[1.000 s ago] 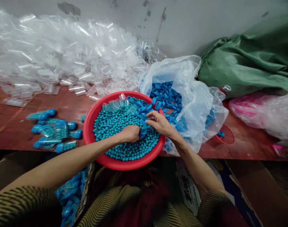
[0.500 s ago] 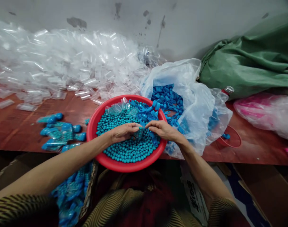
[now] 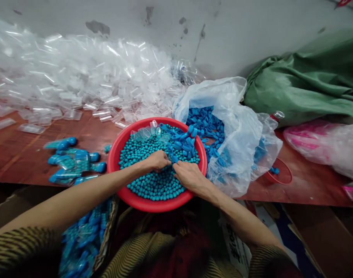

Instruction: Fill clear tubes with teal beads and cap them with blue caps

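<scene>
"What colour is your basin (image 3: pixel 156 206)?"
"Red, and my beads (image 3: pixel 156 188) are turquoise."
"Your sleeves (image 3: pixel 22 244)?"
"Mine are striped, dark and olive-yellow."
"Those plastic pieces (image 3: pixel 188 145)?"
"Blue. My tabletop (image 3: pixel 306 187) is reddish-brown, the big sack (image 3: pixel 303 87) green, the wall (image 3: pixel 237 33) grey with dark blotches."

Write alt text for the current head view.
A person's bare left hand and bare right hand are close together over a round red plastic basin of round turquoise beads and blue plastic pieces. Behind it lies a heap of clear plastic tubes; at left, clear blue-ended tubes of beads; at right, a translucent plastic bag of more blue pieces.
</scene>
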Demonstrator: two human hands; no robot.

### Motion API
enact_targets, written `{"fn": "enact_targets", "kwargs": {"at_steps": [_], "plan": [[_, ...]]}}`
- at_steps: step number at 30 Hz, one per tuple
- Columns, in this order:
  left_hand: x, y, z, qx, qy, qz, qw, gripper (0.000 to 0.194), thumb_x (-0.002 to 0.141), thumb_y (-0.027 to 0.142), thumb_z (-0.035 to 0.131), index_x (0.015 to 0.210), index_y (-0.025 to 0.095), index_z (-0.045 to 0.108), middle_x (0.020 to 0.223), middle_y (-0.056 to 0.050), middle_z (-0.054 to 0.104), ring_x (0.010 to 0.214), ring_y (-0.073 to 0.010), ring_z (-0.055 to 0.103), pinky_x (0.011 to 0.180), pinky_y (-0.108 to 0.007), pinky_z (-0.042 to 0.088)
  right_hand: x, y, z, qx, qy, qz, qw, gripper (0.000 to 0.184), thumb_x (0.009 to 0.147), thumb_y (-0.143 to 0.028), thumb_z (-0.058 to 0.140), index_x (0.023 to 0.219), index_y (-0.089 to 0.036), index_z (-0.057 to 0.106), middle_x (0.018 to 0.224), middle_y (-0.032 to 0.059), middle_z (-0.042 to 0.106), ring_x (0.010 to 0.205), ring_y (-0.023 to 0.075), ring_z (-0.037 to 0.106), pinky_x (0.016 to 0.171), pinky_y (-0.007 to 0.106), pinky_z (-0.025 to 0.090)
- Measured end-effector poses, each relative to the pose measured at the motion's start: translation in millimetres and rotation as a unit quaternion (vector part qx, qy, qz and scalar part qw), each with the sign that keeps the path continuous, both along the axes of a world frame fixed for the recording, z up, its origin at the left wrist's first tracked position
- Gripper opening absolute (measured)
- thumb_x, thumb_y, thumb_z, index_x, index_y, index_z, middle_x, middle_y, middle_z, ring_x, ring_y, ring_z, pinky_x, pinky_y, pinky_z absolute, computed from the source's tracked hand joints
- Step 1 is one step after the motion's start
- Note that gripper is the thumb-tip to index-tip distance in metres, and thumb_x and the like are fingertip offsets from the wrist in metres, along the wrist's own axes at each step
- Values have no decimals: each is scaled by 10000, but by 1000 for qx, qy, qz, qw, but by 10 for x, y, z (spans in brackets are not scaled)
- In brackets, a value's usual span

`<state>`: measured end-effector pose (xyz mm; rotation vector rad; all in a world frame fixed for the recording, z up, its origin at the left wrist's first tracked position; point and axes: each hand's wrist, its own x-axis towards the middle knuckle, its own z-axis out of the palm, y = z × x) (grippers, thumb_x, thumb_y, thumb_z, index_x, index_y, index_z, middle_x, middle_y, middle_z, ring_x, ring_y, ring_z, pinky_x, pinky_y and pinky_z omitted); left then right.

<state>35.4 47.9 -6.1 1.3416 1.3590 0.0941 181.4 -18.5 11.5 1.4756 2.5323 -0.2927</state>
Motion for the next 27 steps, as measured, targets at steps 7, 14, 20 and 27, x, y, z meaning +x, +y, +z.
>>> {"fn": "enact_targets", "kwargs": {"at_steps": [7,14,20,27], "plan": [[-15,40,-44,-78,-155,23,985,190,747,332,581,770,164,494,651,17,578,534,-107,583,530,-240,479,229,160,-6,-42,200,-97,974,226,860,-200,486,1065,-152,566,1041,100,645,979,213,595,835,327,442],[-368,-181,31,-122,-315,62,939,387,708,399,680,951,159,499,740,-20,621,574,-112,617,478,-193,451,234,278,-117,-170,535,-199,803,257,805,-240,511,1052,-184,556,874,8,614,682,116,578,605,249,492],[-308,-384,41,-48,-329,67,941,384,715,421,660,932,172,465,697,35,557,501,-79,563,417,-179,425,15,162,-100,-47,513,-156,843,203,836,-248,513,988,-191,634,840,26,646,745,144,593,709,288,485],[-228,-503,103,56,-301,105,946,493,761,363,581,1185,183,405,706,54,515,419,-55,503,345,-169,340,-56,55,-41,29,502,-172,847,201,851,-242,516,932,-201,695,779,37,671,728,162,614,715,292,482]]}}
